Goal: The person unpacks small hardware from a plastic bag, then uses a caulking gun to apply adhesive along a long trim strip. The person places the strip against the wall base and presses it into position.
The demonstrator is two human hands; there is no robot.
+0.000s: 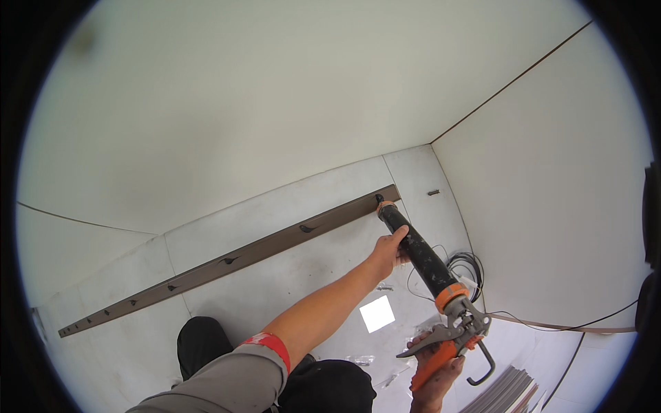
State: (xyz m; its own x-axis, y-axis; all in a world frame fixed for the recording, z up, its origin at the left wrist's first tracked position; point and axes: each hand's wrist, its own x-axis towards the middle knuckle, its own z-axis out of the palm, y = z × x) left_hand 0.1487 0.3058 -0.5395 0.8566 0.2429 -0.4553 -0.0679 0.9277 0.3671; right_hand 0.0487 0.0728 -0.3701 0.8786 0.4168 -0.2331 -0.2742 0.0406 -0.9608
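Note:
A black-barrelled caulking gun [425, 259] with orange collars slants across the view, its nozzle end at the far right end of a long brown strip [268, 242]. My left hand [391, 252] is wrapped round the barrel near its front. Lower down, my right hand [434, 368] grips the orange handle, with fingers by the grey trigger. Dark dabs of adhesive [307, 228] sit at intervals along the strip, which lies on the pale tiled floor. The nozzle tip touches or nearly touches a dark dab there.
Pale walls [551, 172] rise beyond the strip and on the right. A coil of black cable [467, 267] lies by the right wall. A white square [377, 314] and small clear wrappers [361, 360] are on the floor. Several stacked grey strips [502, 394] lie at lower right.

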